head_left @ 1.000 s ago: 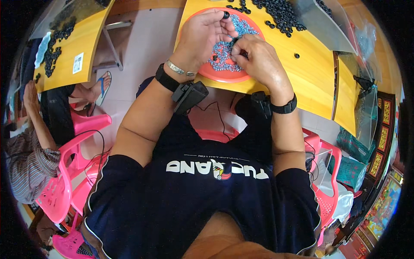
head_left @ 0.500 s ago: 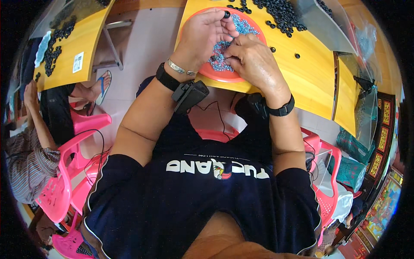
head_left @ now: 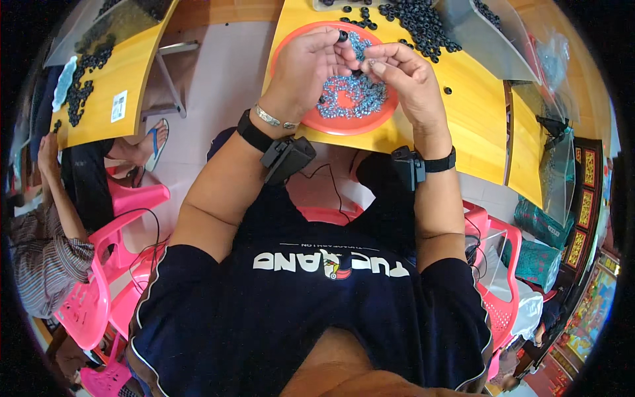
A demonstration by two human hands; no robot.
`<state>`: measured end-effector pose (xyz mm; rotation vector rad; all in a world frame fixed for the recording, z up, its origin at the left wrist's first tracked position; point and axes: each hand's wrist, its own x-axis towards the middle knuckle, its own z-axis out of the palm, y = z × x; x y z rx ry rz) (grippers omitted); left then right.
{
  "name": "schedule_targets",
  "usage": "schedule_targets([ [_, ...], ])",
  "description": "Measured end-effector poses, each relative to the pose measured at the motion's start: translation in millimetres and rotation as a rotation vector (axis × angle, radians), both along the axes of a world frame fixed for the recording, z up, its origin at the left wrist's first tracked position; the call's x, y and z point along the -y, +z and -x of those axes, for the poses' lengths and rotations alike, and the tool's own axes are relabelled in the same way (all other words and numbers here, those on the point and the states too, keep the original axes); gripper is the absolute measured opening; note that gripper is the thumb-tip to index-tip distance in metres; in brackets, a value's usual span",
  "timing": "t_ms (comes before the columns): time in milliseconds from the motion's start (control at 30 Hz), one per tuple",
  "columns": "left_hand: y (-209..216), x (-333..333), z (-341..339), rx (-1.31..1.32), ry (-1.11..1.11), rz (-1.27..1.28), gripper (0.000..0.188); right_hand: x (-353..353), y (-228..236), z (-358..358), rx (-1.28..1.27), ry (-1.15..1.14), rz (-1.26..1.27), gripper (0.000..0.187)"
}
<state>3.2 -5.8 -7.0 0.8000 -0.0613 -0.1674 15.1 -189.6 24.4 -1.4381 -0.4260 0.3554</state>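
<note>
Yellow wooden table (head_left: 476,126) carries an orange round tray (head_left: 344,126) with a heap of small silvery washers (head_left: 347,99); loose black rubber rings (head_left: 417,23) are scattered beyond it. Both hands hover over the tray, fingertips nearly meeting. Left hand (head_left: 304,69) pinches one black ring (head_left: 342,36) at its fingertips. Right hand (head_left: 407,76) has fingers narrowly pinched on a tiny piece, too small to tell.

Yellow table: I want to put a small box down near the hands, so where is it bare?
Bare wood lies on the yellow table right of the orange tray, below the black rings. A thin strip runs along the near edge. The tray is crowded with silvery washers under both hands.
</note>
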Motion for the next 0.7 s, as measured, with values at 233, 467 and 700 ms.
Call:
schedule_targets([
  [233, 4.6, 6.9, 4.3, 0.005, -0.082, -0.013, 0.02, 6.6, -5.8, -6.3, -0.093, -0.017, -0.146, 0.02],
  [467, 6.8, 9.9, 6.7, -0.024, -0.1, -0.007, 0.018, 8.3, -7.6, -7.4, -0.064, -0.022, -0.186, 0.018],
  [700, 7.8, 9.8, 6.0, 0.007, -0.071, -0.064, 0.018, 5.8, -0.4, -4.4, -0.013, -0.066, -0.08, 0.016],
])
